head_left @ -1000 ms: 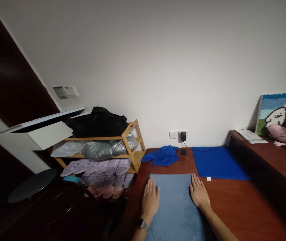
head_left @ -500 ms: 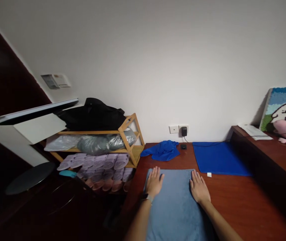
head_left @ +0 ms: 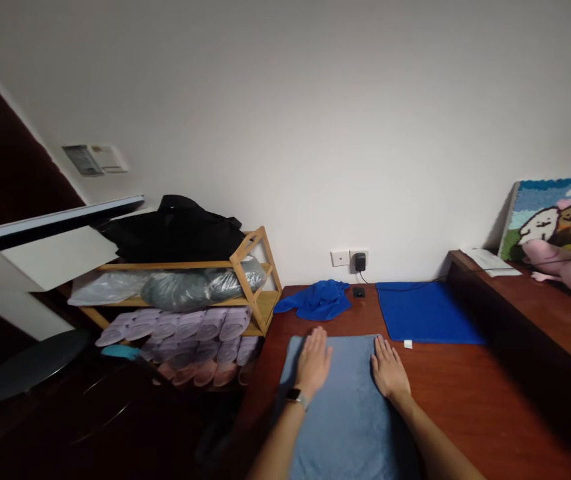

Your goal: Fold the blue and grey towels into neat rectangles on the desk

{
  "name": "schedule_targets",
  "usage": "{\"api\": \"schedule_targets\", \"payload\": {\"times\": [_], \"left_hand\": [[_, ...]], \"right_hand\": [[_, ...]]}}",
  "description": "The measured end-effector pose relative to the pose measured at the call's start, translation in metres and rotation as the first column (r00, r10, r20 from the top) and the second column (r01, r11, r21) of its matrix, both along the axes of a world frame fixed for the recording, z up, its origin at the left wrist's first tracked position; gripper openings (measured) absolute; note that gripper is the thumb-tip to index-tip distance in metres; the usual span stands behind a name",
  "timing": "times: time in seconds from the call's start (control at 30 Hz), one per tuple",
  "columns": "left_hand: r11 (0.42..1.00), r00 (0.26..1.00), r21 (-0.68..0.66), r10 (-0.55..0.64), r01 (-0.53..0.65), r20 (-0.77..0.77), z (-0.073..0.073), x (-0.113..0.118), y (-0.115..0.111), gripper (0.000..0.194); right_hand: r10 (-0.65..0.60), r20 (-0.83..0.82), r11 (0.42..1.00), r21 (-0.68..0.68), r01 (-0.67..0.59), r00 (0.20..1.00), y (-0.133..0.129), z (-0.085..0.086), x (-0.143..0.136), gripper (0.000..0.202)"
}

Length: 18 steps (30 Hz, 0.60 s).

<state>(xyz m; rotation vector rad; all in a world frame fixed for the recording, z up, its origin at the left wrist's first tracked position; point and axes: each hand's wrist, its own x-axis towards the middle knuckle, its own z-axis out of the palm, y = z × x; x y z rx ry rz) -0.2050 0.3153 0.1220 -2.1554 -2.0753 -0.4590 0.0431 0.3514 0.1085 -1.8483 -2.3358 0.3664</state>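
Observation:
A grey-blue towel (head_left: 344, 407) lies spread on the reddish-brown desk (head_left: 485, 400), its far edge fairly straight. Near its far left corner is my left hand (head_left: 314, 363), fingers stretched out over the cloth; a watch (head_left: 295, 396) is on that wrist. My right hand (head_left: 389, 368) rests flat along the towel's right edge, fingers extended toward the far right corner. Both hands are open and hold nothing. Beyond the towel lies a crumpled blue cloth (head_left: 319, 301). To the right, a flat blue cloth (head_left: 428, 313) with a small white tag (head_left: 408, 344) is spread out.
Left of the desk stands a wooden rack (head_left: 258, 280) with slippers (head_left: 205, 325), wrapped bundles and a black bag (head_left: 175, 230). A black plug (head_left: 360, 262) sits in the wall socket. On the raised ledge at right are a pink toy (head_left: 560, 265) and a picture (head_left: 555, 217).
My left hand has shifted slightly inward over the towel, away from its left edge. My right hand remains at the right edge. The whole view has turned a little to the right.

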Motion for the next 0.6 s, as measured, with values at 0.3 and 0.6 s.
{"api": "schedule_targets", "payload": {"times": [0.3,0.6], "left_hand": [[0.980,0.983,-0.088,-0.173,0.177,0.056,-0.032,0.080,-0.010,0.064],[0.979,0.983,-0.095,0.181,-0.183,-0.030,-0.036,-0.074,-0.057,0.070]], "right_hand": [[0.020,-0.018,1.000,0.013,-0.019,1.000,0.001,-0.003,0.002,0.066],[-0.010,-0.003,0.999,-0.041,0.009,1.000,0.003,0.013,0.000,0.066]]}}
